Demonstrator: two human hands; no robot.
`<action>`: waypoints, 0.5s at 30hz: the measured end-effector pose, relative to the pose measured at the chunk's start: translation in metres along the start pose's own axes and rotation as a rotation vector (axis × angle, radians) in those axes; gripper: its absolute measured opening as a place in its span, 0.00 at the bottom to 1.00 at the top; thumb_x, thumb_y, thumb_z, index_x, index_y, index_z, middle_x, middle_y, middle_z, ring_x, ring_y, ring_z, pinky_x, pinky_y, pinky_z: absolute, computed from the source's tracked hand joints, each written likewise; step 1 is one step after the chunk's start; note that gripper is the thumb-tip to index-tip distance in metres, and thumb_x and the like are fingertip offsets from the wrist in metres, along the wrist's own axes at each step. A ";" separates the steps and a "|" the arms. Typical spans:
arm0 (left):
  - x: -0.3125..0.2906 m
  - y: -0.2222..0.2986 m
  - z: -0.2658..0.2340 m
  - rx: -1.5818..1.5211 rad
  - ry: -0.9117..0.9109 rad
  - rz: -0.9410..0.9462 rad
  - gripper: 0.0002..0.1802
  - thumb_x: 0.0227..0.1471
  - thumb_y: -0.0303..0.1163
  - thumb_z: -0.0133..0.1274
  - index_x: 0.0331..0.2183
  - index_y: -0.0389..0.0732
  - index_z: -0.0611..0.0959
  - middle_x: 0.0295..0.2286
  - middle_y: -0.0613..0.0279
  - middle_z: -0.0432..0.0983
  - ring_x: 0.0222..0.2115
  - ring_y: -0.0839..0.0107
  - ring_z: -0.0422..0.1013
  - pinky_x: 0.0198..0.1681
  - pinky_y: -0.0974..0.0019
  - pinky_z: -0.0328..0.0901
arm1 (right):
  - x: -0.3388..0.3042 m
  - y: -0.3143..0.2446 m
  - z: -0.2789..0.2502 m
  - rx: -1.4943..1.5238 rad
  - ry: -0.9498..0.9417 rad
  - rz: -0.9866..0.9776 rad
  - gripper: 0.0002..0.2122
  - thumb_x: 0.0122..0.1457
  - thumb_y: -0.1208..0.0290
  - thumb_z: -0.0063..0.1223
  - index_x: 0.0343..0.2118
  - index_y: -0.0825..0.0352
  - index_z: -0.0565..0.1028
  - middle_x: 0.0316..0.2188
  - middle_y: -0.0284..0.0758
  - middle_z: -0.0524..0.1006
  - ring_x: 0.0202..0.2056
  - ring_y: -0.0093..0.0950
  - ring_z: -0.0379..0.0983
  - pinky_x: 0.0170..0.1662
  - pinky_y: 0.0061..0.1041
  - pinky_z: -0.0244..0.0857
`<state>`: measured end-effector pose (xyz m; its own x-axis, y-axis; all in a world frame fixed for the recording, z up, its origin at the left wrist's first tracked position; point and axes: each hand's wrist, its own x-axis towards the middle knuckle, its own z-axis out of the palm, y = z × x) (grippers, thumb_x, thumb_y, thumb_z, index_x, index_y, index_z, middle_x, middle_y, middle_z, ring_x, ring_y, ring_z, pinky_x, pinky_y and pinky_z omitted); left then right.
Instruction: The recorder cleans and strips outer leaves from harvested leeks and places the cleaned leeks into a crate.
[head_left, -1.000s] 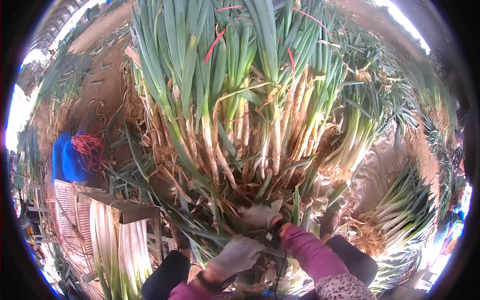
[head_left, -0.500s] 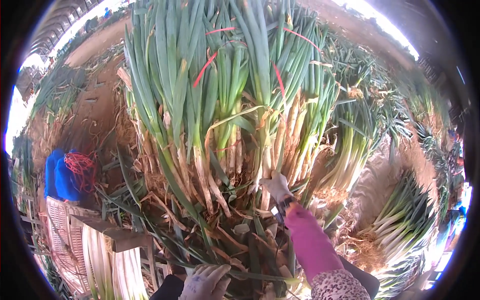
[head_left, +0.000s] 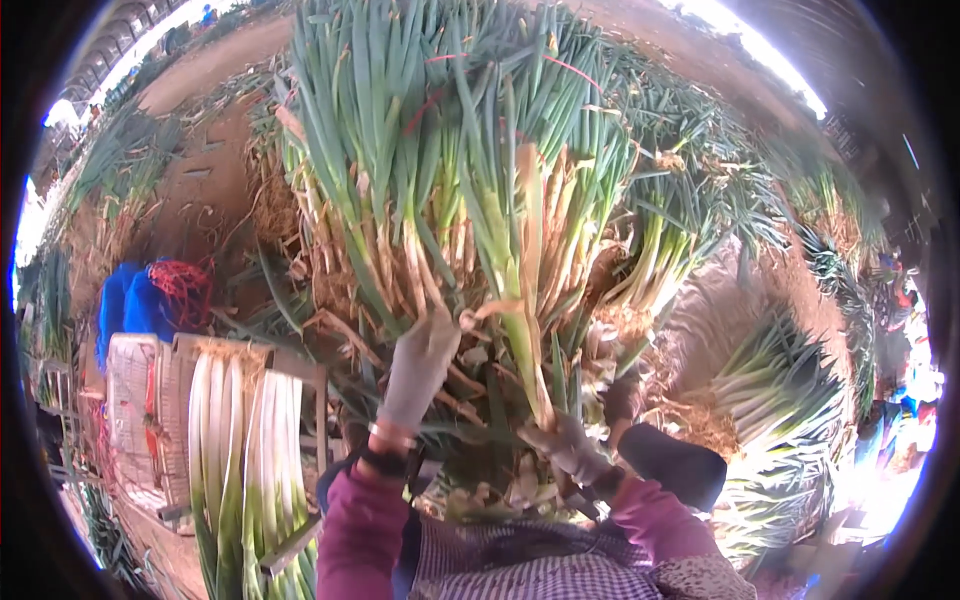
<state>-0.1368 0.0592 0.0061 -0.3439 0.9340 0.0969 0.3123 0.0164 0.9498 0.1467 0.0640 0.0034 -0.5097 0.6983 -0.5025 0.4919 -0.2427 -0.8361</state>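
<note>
Dirt floor (head_left: 215,195) is showing behind tied green bunches (head_left: 370,120). My right hand (head_left: 570,450) is gripping one onion (head_left: 520,345) by its root end; it's leaning before the bunches, green above, paler below, dry tan leaf (head_left: 530,200) running alongside. My left hand (head_left: 418,370) is blurring near pale stalks; can't tell its grip.

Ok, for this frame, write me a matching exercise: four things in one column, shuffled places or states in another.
Things
1. Left hand in pale glove
2. Right hand in pale glove
3. Bright blue bulky bundle
4. Long white-stemmed leek bunch

Places or states
A. Beside tangled red string
B. Root ends toward picture's top
C. Holding a long green-and-white stalk by its lower end
D. At the base of upright green stalks

Pairs: 1-D, 2-C, 3-A, 4-B
</note>
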 end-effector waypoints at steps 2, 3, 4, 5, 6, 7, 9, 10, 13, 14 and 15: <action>0.007 -0.010 0.012 -0.976 0.055 -0.034 0.16 0.60 0.34 0.50 0.46 0.34 0.74 0.38 0.61 0.77 0.36 0.67 0.76 0.39 0.66 0.71 | -0.034 0.025 0.003 -0.137 -0.009 -0.086 0.18 0.54 0.60 0.59 0.41 0.67 0.74 0.20 0.30 0.74 0.17 0.19 0.69 0.20 0.21 0.64; 0.009 -0.003 0.007 -0.974 0.065 -0.045 0.16 0.60 0.34 0.50 0.46 0.34 0.74 0.38 0.61 0.77 0.36 0.67 0.76 0.39 0.66 0.71 | -0.057 0.017 0.006 -0.097 -0.077 0.055 0.19 0.53 0.59 0.59 0.44 0.66 0.74 0.22 0.31 0.75 0.19 0.20 0.70 0.22 0.22 0.66; 0.009 0.014 0.000 -1.125 0.020 -0.188 0.17 0.59 0.36 0.50 0.46 0.34 0.75 0.38 0.61 0.77 0.36 0.67 0.76 0.39 0.65 0.72 | -0.073 0.012 0.008 -0.060 -0.141 0.194 0.21 0.53 0.58 0.59 0.46 0.65 0.73 0.23 0.32 0.77 0.21 0.22 0.72 0.24 0.23 0.67; 0.008 0.030 -0.002 -1.284 -0.039 -0.329 0.17 0.59 0.37 0.51 0.45 0.35 0.75 0.38 0.60 0.77 0.35 0.67 0.76 0.38 0.64 0.72 | -0.079 0.012 0.006 -0.066 -0.133 0.201 0.21 0.53 0.58 0.59 0.46 0.65 0.73 0.23 0.32 0.77 0.21 0.22 0.72 0.24 0.23 0.67; -0.003 0.038 -0.006 -1.205 -0.003 -0.346 0.18 0.58 0.38 0.52 0.45 0.35 0.75 0.38 0.58 0.77 0.35 0.65 0.76 0.36 0.61 0.73 | -0.077 0.014 0.005 -0.118 -0.127 0.189 0.22 0.53 0.58 0.59 0.47 0.64 0.73 0.24 0.33 0.77 0.23 0.23 0.72 0.27 0.23 0.68; -0.010 0.030 -0.015 -1.202 0.023 -0.348 0.18 0.58 0.38 0.52 0.45 0.35 0.75 0.38 0.58 0.77 0.35 0.65 0.76 0.36 0.61 0.73 | -0.073 0.011 0.009 -0.175 -0.134 0.169 0.22 0.54 0.57 0.59 0.48 0.64 0.72 0.26 0.33 0.78 0.25 0.25 0.73 0.30 0.23 0.69; -0.015 0.007 -0.039 -1.289 0.161 -0.375 0.16 0.59 0.36 0.51 0.45 0.36 0.75 0.38 0.58 0.77 0.34 0.64 0.76 0.34 0.60 0.73 | -0.059 -0.021 0.031 -0.155 -0.085 -0.247 0.26 0.52 0.59 0.61 0.53 0.63 0.69 0.33 0.42 0.77 0.32 0.30 0.74 0.37 0.25 0.67; -0.016 0.024 -0.045 -1.301 0.111 -0.248 0.15 0.59 0.34 0.50 0.45 0.37 0.75 0.38 0.58 0.77 0.35 0.64 0.76 0.36 0.61 0.73 | -0.041 -0.032 0.026 -0.578 -0.118 -0.173 0.24 0.54 0.63 0.60 0.53 0.65 0.69 0.36 0.42 0.77 0.35 0.32 0.73 0.39 0.27 0.66; -0.026 0.041 -0.069 -1.304 0.232 -0.109 0.16 0.59 0.35 0.50 0.46 0.36 0.75 0.38 0.58 0.77 0.36 0.64 0.75 0.37 0.61 0.72 | 0.013 -0.083 0.077 -0.175 -0.103 -0.429 0.18 0.58 0.69 0.54 0.50 0.71 0.70 0.37 0.37 0.77 0.34 0.31 0.73 0.39 0.28 0.67; -0.030 0.029 -0.074 -1.168 0.271 0.014 0.18 0.59 0.37 0.50 0.46 0.35 0.75 0.39 0.58 0.77 0.38 0.64 0.75 0.38 0.62 0.72 | 0.029 -0.099 0.093 -0.009 -0.204 -0.393 0.17 0.59 0.70 0.52 0.48 0.73 0.71 0.36 0.36 0.77 0.34 0.29 0.73 0.38 0.28 0.67; -0.029 0.034 -0.077 -1.175 0.275 0.018 0.18 0.59 0.37 0.50 0.46 0.35 0.75 0.39 0.58 0.77 0.38 0.64 0.75 0.38 0.62 0.72 | 0.035 -0.108 0.101 -0.018 -0.205 -0.393 0.17 0.59 0.70 0.52 0.48 0.73 0.71 0.36 0.36 0.77 0.34 0.29 0.73 0.38 0.28 0.67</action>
<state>-0.1840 0.0051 0.0579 -0.5695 0.8212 0.0370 -0.6285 -0.4640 0.6242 0.0040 0.0467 0.0536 -0.7892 0.5865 -0.1821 0.2443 0.0277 -0.9693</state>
